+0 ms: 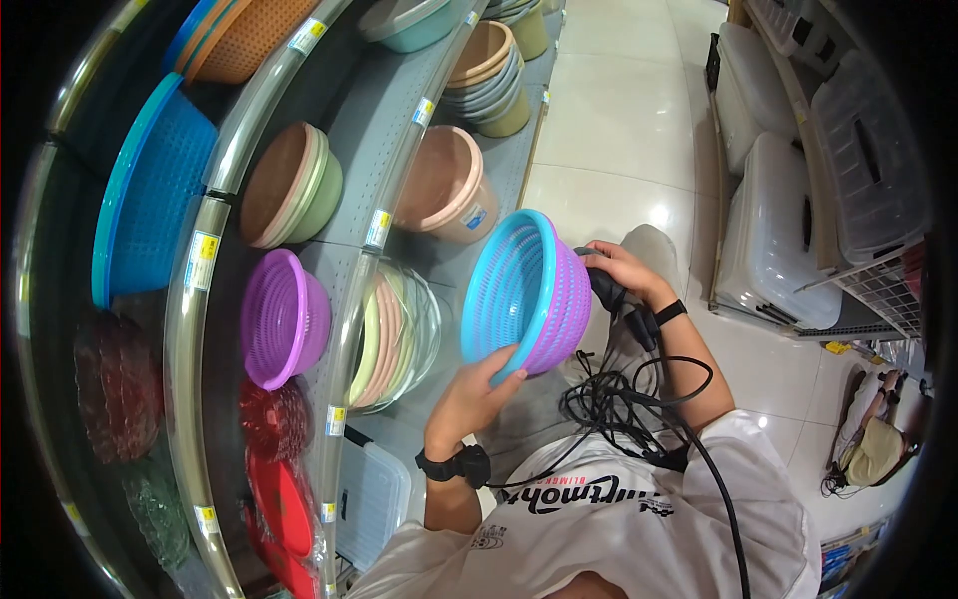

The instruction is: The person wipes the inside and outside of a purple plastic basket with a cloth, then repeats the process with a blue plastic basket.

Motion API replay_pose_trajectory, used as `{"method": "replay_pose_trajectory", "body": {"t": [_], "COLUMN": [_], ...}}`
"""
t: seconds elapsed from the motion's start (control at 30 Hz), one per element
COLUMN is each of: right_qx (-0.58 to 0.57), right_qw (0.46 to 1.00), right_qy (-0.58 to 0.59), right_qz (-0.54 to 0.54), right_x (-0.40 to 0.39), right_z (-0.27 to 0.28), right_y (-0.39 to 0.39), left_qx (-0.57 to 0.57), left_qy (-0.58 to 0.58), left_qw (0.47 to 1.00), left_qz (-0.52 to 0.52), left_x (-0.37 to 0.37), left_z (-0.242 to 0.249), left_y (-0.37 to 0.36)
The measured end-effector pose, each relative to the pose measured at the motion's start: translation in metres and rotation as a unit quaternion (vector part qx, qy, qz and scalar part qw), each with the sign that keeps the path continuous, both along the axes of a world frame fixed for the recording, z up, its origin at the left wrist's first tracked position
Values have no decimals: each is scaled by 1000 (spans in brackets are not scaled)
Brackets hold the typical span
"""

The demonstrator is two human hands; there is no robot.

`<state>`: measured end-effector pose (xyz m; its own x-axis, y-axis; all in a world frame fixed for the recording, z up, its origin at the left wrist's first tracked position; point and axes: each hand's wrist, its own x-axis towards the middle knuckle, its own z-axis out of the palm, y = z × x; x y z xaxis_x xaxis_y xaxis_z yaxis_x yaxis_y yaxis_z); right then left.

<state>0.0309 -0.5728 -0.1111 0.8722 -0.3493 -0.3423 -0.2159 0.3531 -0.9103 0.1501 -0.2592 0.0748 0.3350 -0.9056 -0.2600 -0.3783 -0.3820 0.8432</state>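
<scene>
A blue plastic colander point(507, 290) is nested inside a purple colander point(566, 309), both tilted on their side in front of me. My left hand point(477, 401) is closed on the near rim of the blue colander, with the thumb along the edge. My right hand point(631, 272) is by the far side of the purple colander, its fingers curled over a black corded object point(605, 291) whose kind I cannot make out. A tangle of black cable point(624, 399) hangs below it, over my lap and shirt.
Shelves on the left hold a purple basket point(286, 319), a blue basket point(155, 195), stacked basins point(317, 190), a pink bucket point(446, 185) and red plastic ware point(279, 489). Clear storage boxes point(783, 235) line the right shelf. The tiled aisle point(619, 120) runs between.
</scene>
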Motion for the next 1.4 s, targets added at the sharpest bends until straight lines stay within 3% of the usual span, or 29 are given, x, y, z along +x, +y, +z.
{"method": "replay_pose_trajectory", "body": {"t": [0.13, 0.23, 0.3, 0.53, 0.6, 0.7, 0.87, 0.93, 1.03, 1.07, 1.13, 1.2, 1.4], "right_qx": [1, 6, 3, -27, 10, 44, 91, 52, -21, -22, -63, -68, 71], "right_qw": [1000, 1000, 1000, 998, 998, 997, 987, 993, 997, 997, 997, 997, 996], "right_qy": [-8, -1, -4, -45, -32, -59, -101, -75, -52, -54, -10, -1, -45], "right_qz": [5, 12, 14, 31, 46, 29, 82, 78, 59, 57, 37, 30, -27], "right_x": [1, 1, 1, 0, -3, -8, -11, -8, 1, 1, 1, -4, -8], "right_z": [2, 2, 4, 8, 16, 25, 1, -12, -41, -40, -35, -27, -18], "right_y": [-1, -1, 0, 2, 1, 8, 16, 19, 21, 21, 25, 23, 16], "left_qx": [-4, 66, -17, -88, -174, -199, -235, -182, -130, -130, -94, -98, -100], "left_qy": [11, 31, 26, 59, 113, 149, 192, 25, -61, -62, -225, -210, -145], "left_qw": [1000, 997, 998, 980, 958, 942, 931, 972, 986, 986, 970, 973, 984], "left_qz": [6, 22, 50, 167, 196, 227, 201, 149, 85, 82, 17, 16, 28], "left_x": [1, 3, 5, 9, 7, 7, -5, -5, -2, 1, 3, 8, 12], "left_z": [1, 0, -15, -40, -34, -46, -76, -108, -127, -135, -142, -142, -128], "left_y": [2, 4, 9, 2, -11, -24, -68, -86, -108, -111, -118, -121, -115]}}
